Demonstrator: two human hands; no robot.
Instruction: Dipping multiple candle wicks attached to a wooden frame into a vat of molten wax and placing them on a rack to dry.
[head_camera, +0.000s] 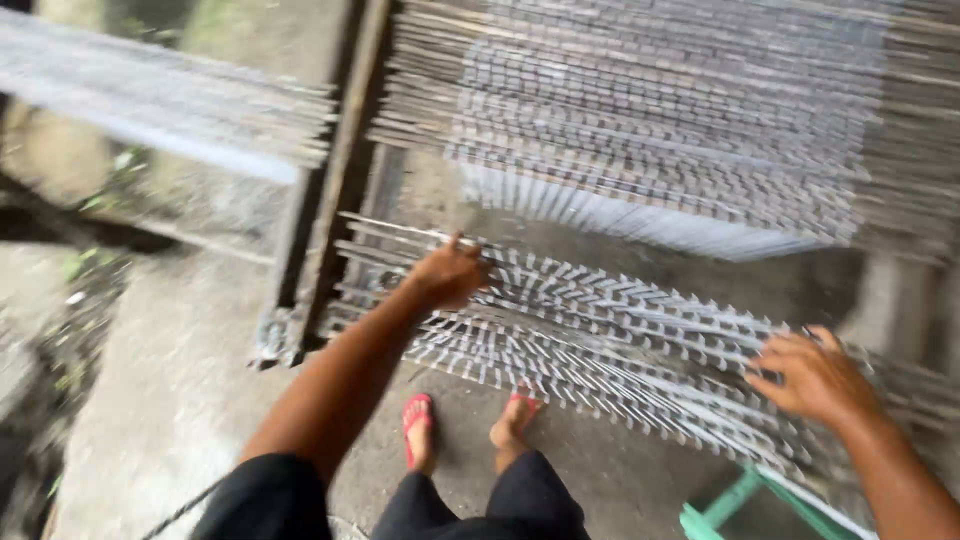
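Both hands' grip on slatted rack (620, 330)

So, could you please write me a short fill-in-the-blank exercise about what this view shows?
1. Both hands rest on a flat rack of thin ____.
2. The left hand holds the rack's ____ end.
3. The sandals on the feet are ____.
4. Below the right hand stands a ____ frame.

Missing words: sticks; left; red; green

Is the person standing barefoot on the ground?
No, red sandals are on the feet, below the slatted rack that both hands touch.
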